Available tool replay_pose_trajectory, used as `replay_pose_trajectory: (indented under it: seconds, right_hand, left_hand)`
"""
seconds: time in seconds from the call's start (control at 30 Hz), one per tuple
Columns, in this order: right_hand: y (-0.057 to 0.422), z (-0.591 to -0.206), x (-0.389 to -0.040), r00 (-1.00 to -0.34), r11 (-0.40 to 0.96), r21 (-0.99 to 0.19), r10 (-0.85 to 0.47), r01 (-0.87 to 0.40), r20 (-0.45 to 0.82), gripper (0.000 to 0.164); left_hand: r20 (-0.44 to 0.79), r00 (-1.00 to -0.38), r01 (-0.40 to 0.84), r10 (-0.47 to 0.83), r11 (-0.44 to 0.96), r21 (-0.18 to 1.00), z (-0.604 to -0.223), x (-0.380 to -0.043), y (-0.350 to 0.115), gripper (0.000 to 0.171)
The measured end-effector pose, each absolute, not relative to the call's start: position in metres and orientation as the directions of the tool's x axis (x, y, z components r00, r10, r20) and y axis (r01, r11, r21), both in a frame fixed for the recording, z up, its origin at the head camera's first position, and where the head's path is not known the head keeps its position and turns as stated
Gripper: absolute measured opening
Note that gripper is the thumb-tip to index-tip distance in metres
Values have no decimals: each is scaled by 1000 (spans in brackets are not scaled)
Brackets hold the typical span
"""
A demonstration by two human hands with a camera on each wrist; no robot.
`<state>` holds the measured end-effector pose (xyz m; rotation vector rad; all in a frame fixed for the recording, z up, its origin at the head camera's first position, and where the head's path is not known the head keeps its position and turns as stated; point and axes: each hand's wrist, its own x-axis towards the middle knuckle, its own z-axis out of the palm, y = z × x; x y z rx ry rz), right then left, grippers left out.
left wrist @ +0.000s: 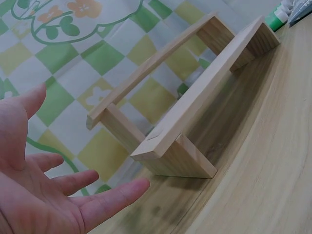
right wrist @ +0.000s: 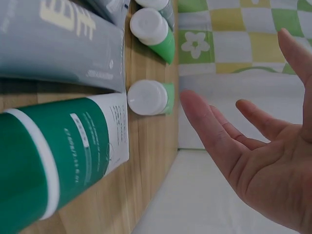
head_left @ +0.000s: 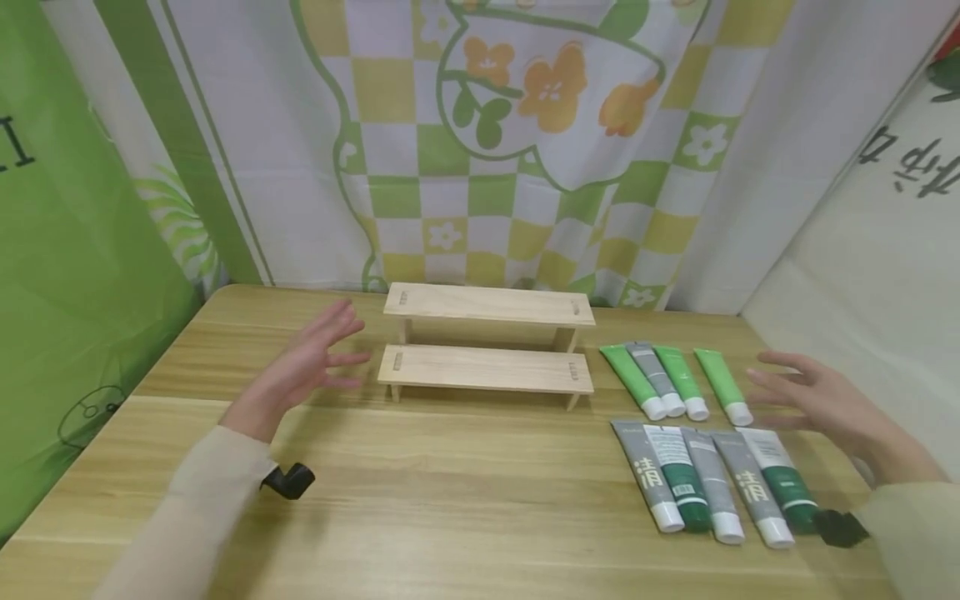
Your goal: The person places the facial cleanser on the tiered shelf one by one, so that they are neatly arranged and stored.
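My left hand point(head_left: 311, 354) hovers above the table with fingers spread, left of a two-step wooden rack. The rack has a low front shelf point(head_left: 486, 368) and a higher back shelf point(head_left: 487, 303); in the left wrist view, that hand's fingers point(left wrist: 114, 200) are apart from the rack's near leg. Over at the right, my right hand point(head_left: 832, 408) is held in the air beside the tubes, its fingers loosely extended and holding nothing. Closest to it are a light green tube point(head_left: 720, 379) with a white cap and a white and dark green tube point(head_left: 783, 475).
Several green and grey tubes point(head_left: 660, 383) lie in a back row right of the rack. A front row holds several larger grey point(head_left: 648, 475) and dark green tubes. A checkered curtain point(head_left: 525, 200) hangs behind the wooden table point(head_left: 420, 500); a white wall panel point(head_left: 870, 275) borders the right.
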<state>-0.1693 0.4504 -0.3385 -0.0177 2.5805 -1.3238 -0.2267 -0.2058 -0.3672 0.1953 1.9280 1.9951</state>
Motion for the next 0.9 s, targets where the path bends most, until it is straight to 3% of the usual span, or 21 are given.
replay_pose_trajectory:
  seconds: [0.5, 0.9]
  right_hand:
    - [467, -342, -207, -903, 611, -751, -132, 251, -410, 79]
    - [463, -342, -217, -869, 716, -645, -111, 266, -482, 82]
  left_hand:
    - [-155, -930, -150, 332, 43, 988, -369, -250, -181, 77]
    - [-189, -935, -177, 299, 65, 982, -373, -260, -164, 58]
